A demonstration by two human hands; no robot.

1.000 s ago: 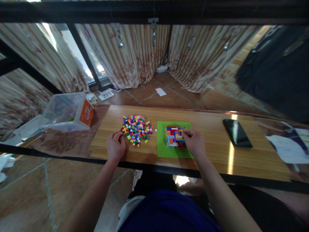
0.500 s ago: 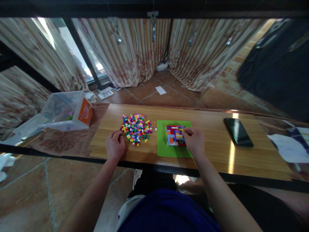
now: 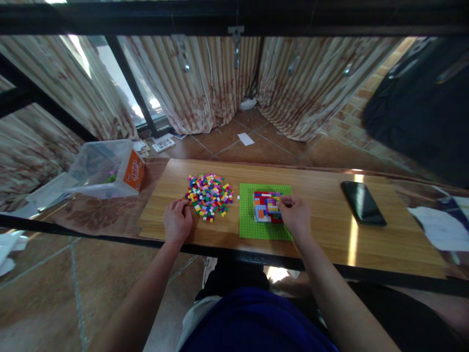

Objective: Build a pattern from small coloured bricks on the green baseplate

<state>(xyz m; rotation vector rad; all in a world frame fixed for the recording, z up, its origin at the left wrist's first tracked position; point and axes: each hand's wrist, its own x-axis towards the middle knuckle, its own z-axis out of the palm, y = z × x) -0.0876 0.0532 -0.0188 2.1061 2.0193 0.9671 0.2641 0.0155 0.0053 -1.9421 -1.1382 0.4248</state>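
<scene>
A green baseplate [image 3: 263, 230] lies on the wooden table [image 3: 322, 215] in front of me. On it stands a square block of small coloured bricks [image 3: 264, 206]. My right hand [image 3: 296, 216] rests at that block's right edge, fingers pinched together on it; what they pinch is too small to make out. A loose heap of small coloured bricks [image 3: 209, 194] lies to the left of the plate. My left hand [image 3: 177, 222] sits curled on the table just below and left of the heap, fingers bent in.
A clear plastic tub with an orange label [image 3: 106, 168] stands at the far left. A black phone [image 3: 362, 202] lies to the right, papers [image 3: 436, 226] beyond it. One tiny white brick [image 3: 238, 197] lies by the plate. Curtains hang behind the table.
Both hands stay where they were; only the camera view shifts slightly. The right hand's fingers remain pinched at the block's right edge.
</scene>
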